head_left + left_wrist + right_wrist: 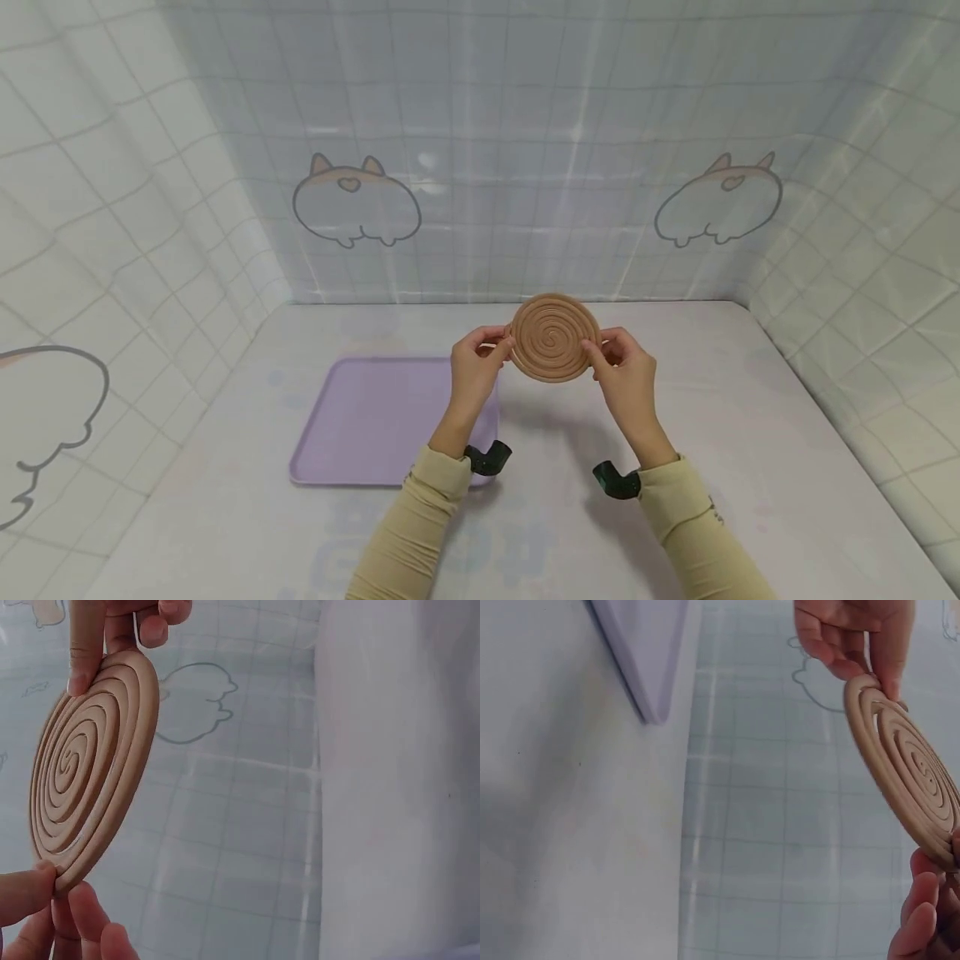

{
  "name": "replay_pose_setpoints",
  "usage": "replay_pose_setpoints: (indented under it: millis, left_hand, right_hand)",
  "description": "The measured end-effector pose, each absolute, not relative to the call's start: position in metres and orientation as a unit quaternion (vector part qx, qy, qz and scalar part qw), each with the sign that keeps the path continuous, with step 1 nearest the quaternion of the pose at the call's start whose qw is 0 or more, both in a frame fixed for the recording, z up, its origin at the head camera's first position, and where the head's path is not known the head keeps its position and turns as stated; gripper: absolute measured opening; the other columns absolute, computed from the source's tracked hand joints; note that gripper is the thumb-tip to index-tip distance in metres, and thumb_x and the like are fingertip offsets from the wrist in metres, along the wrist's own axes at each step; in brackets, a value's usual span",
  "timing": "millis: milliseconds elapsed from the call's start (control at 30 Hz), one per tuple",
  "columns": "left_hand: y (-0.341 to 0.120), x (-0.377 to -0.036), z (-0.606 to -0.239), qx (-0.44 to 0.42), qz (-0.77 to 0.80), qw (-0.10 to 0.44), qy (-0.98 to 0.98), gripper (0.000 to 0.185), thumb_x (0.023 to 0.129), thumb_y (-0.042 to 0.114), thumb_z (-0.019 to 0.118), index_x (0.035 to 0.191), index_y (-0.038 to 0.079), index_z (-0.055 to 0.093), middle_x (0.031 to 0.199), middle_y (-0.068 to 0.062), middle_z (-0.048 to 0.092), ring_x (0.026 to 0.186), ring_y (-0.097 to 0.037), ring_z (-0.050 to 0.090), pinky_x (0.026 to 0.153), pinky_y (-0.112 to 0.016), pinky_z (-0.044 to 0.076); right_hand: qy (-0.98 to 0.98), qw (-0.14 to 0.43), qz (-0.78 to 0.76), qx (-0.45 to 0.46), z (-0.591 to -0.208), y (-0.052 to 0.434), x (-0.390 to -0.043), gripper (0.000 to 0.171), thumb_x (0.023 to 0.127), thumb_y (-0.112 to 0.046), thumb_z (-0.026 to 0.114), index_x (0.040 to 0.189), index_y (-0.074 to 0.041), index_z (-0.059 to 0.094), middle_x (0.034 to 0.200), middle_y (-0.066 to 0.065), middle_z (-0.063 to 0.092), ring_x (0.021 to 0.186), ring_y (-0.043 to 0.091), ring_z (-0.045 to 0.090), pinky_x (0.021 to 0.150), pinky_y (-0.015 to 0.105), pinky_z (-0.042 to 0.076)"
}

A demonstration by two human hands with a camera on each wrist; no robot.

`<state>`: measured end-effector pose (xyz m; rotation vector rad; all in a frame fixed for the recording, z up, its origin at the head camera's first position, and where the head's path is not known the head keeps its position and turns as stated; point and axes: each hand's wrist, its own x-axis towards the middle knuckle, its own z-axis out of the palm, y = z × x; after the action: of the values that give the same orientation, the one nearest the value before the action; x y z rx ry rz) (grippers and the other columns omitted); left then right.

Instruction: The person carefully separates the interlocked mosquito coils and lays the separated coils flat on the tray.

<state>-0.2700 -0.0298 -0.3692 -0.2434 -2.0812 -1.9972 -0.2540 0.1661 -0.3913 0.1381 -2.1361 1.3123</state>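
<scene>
Though round, the tan coaster [555, 337] bears spiral grooves.

- My left hand [474, 367]: raised ahead of me, thumb and fingers pinching at chest height.
- My right hand [626, 371]: raised level opposite, pinching likewise.
- Both forearms: beige-sleeved, angled inward.

- the table [750, 433] is a pale whitish surface with a faint washed-out print on it, boxed in by grid-pattern walls on three sides
- only thing actually lying on it is a flat lilac tray [360, 421], rounded corners, low rim, sitting left of centre and closer to the front edge
</scene>
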Motion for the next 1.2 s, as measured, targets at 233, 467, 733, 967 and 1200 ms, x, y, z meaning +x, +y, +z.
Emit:
replay_pose_setpoints:
  millis: [233,467,733,967,1200]
  left_hand:
    - [-0.031,-0.266,-0.36,-0.092,-0.668,0.161,-0.721,0.014,0.082,-0.001,0.066,0.093,-0.009,0.065,0.081,-0.016,0.06,0.064,-0.019,0.057,0.057,-0.017,0.046]
    - [-0.033,-0.26,-0.349,-0.1,-0.653,0.204,-0.723,0.015,0.083,-0.001,0.065,0.093,-0.011,0.064,0.082,-0.021,0.06,0.069,-0.024,0.053,0.057,-0.016,0.042]
    - [-0.035,-0.257,-0.344,-0.118,-0.653,0.222,-0.714,0.016,0.084,0.001,0.065,0.096,-0.01,0.064,0.083,-0.022,0.06,0.071,-0.029,0.054,0.057,-0.017,0.042]
    - [-0.034,-0.255,-0.344,-0.113,-0.654,0.214,-0.717,0.016,0.084,0.001,0.065,0.096,-0.009,0.065,0.083,-0.021,0.06,0.07,-0.024,0.054,0.057,-0.017,0.042]
    - [-0.033,-0.252,-0.343,-0.114,-0.652,0.215,-0.718,0.015,0.084,0.001,0.065,0.095,-0.009,0.065,0.083,-0.021,0.06,0.07,-0.024,0.054,0.058,-0.018,0.043]
  right_hand:
    - [-0.817,0.328,0.467,0.075,-0.387,0.163,-0.25,0.019,0.081,-0.013,0.071,0.089,-0.002,0.058,0.063,0.006,0.064,0.054,0.01,0.053,0.05,0.014,0.038]
    - [-0.826,0.275,0.485,0.082,-0.382,0.162,-0.248,0.021,0.078,-0.015,0.074,0.076,-0.005,0.056,0.065,0.005,0.059,0.06,0.012,0.053,0.056,0.017,0.043]
    - [-0.831,0.273,0.473,0.108,-0.38,0.159,-0.247,0.021,0.086,-0.018,0.066,0.095,-0.004,0.055,0.062,0.007,0.066,0.051,0.017,0.059,0.046,0.022,0.044]
    - [-0.847,0.331,0.406,0.094,-0.38,0.156,-0.245,0.022,0.082,-0.017,0.071,0.083,-0.005,0.052,0.065,0.007,0.067,0.056,0.015,0.062,0.048,0.024,0.043]
    - [-0.84,0.359,0.403,0.061,-0.378,0.155,-0.244,0.024,0.075,-0.017,0.077,0.074,-0.006,0.056,0.061,0.004,0.061,0.055,0.012,0.054,0.047,0.021,0.04]
